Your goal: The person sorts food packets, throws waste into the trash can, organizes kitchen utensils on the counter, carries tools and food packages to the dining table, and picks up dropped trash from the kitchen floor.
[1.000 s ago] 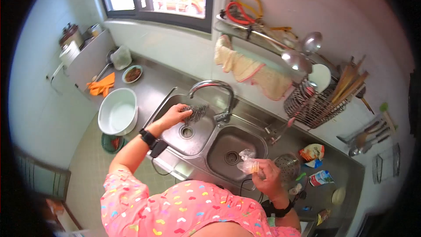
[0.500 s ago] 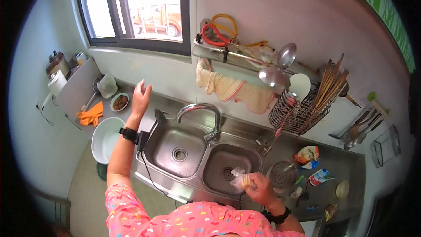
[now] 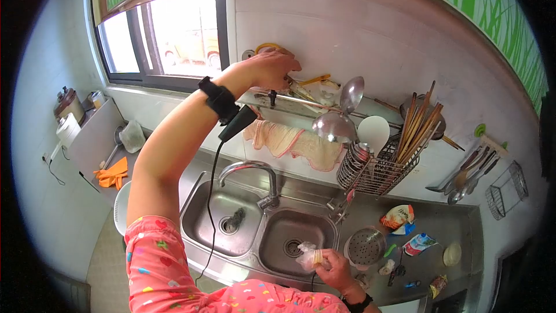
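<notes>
"Yellow loop [image 3: 267, 46] up there, above the faucet [image 3: 273, 185]. Which hand is by it?"

"The left hand [image 3: 271, 69]. It's well above the faucet, at the wall shelf [image 3: 304, 102], and the loop peeks out just past the knuckles, on the wall side. The other hand is nowhere near it."

"How does the loop lie?"

"What I can see is an arc running crosswise, left to right. The rest is behind the hand."

"Has that hand taken hold of anything?"

"I can't tell from here. The fingers are bent over, but the palm side is turned away from us."

"And the right hand [image 3: 335, 270]?"

"Down to the right of the faucet and nearer the person, fingers pinched narrow on a clear plastic bag [image 3: 308, 258]. The bag sticks out leftward from the fingertips, at the near side of the right basin [image 3: 275, 232]. It's so crumpled I couldn't swear to a long axis."

"Is anyone touching the grey scourer [image 3: 236, 218]?"

"Neither hand. It lies in the left basin [image 3: 200, 220], below the faucet and to its left, at the drain [image 3: 230, 226]."
</notes>
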